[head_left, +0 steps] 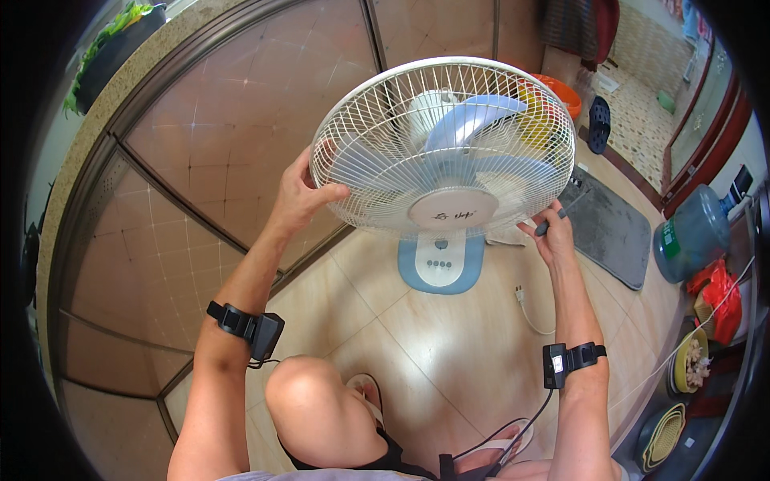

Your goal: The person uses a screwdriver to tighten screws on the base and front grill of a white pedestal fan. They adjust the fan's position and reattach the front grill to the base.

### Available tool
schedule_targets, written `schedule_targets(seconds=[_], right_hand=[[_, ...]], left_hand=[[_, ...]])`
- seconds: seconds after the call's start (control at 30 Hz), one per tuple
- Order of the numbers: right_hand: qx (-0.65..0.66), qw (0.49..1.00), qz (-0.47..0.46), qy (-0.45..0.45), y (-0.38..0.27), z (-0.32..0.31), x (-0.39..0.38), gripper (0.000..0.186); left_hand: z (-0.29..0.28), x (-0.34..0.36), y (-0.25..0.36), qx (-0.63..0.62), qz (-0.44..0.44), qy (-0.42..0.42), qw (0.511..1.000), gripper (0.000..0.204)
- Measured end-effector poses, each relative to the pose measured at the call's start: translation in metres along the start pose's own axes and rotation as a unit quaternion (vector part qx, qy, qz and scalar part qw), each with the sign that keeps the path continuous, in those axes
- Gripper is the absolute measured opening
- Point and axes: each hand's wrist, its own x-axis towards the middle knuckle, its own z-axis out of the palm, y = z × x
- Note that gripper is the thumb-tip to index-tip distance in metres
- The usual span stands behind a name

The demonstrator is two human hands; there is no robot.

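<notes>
A white and blue electric fan (454,210) stands on the floor before me, its round wire guard tilted upward over blue blades. My left hand (301,195) is closed on the left rim of the guard, with the thumb over the front wires. By the lower right rim, my right hand (553,237) is closed around the dark grey handle of what looks like a screwdriver (552,222). Its fingertips are close to the guard; whether they touch it I cannot tell. Below the guard, the blue base (441,272) with its row of buttons shows.
The fan's plug (520,293) and cord lie on the tiles. Brown panelled doors (192,160) stand at the left. On the right are a grey mat (613,232), a large water bottle (694,232), a red bag (722,297) and yellow baskets (666,437). A dark slipper (599,124) lies behind.
</notes>
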Motion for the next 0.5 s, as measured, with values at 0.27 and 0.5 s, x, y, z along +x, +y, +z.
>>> schedule_targets(seconds=[0.27, 0.5], right_hand=[[-0.002, 1.0, 0.008, 0.001, 0.0012, -0.0041, 0.0023, 0.05], [0.006, 1.0, 0.01, -0.009, 0.0034, -0.0056, 0.0021, 0.049]], left_hand=[[-0.0024, 0.0026, -0.003, 0.025, 0.013, -0.002, 1.0, 0.091], [-0.0074, 0.004, -0.0098, 0.033, -0.004, 0.004, 0.999, 0.094]])
